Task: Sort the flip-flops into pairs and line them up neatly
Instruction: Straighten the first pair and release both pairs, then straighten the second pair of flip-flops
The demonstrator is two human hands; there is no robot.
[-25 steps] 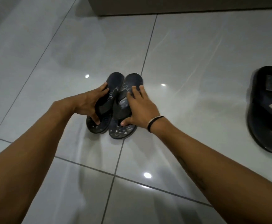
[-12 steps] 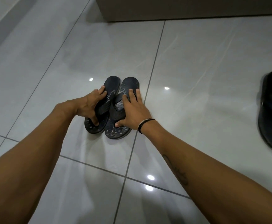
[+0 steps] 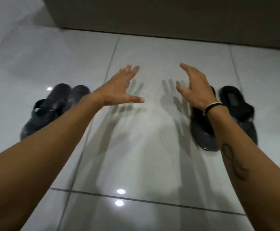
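Note:
A pair of dark patterned flip-flops [image 3: 52,110] lies side by side on the floor at the left, partly behind my left forearm. A second pair, black slides [image 3: 236,107], lies at the right, partly hidden by my right wrist and forearm. My left hand [image 3: 119,87] hovers above the floor between the two pairs, fingers spread, holding nothing. My right hand [image 3: 194,85] is raised just left of the black slides, fingers apart and empty. The picture is blurred by motion.
Glossy grey floor tiles [image 3: 144,155] with dark grout lines reflect the hands and ceiling lights. A dark wall or cabinet base [image 3: 169,17] runs along the far side.
Both hands have let go of the patterned flip-flops and lifted away to the right. The view has swung right, so the black slides are now fully visible.

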